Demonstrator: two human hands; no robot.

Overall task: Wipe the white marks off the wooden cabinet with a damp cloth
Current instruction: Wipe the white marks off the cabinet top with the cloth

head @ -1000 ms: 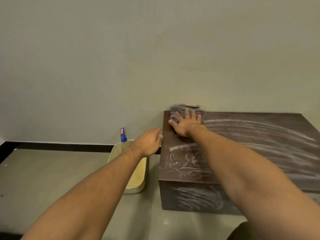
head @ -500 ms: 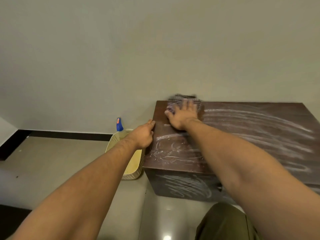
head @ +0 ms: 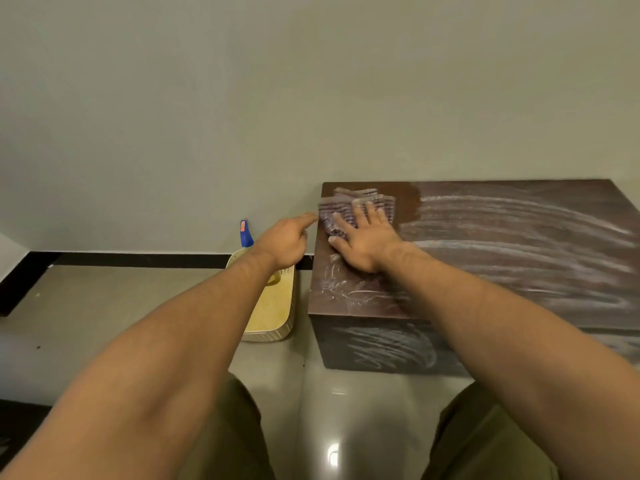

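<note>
Plain pale wall (head: 311, 81) ahead of us, glossy floor (head: 104, 306) below, a black skirting (head: 138, 259) running where they meet. On the right, hard against the wall, sits the dark wooden cabinet (head: 561, 306), and its top is streaked with white marks (head: 502, 244), long sweeping arcs out to the right and tighter scribbles at the near left corner. More white scrawl shows on the front face.

We find the cloth (head: 346, 206), striped and rumpled, at the far left corner of the cabinet top. The right hand (head: 363, 240) lies flat on it, grip spread wide, fingers straight and pressing the near part of the cloth down onto the wood, thumb out to the left. Just right of the cloth there is a bare dark patch of wood.

The left hand (head: 282, 244) hangs just left of the cabinet's left edge, forefinger pointing toward the far corner, the other fingers loosely curled, the grip holding nothing. Whether that fingertip touches the edge, we cannot tell.

On the floor, left of the cabinet, stands a yellow basket (head: 289, 327), with a blue bottle (head: 245, 233) poking up at its far end. Olive trousers (head: 221, 427) fill the near bottom edge.
</note>
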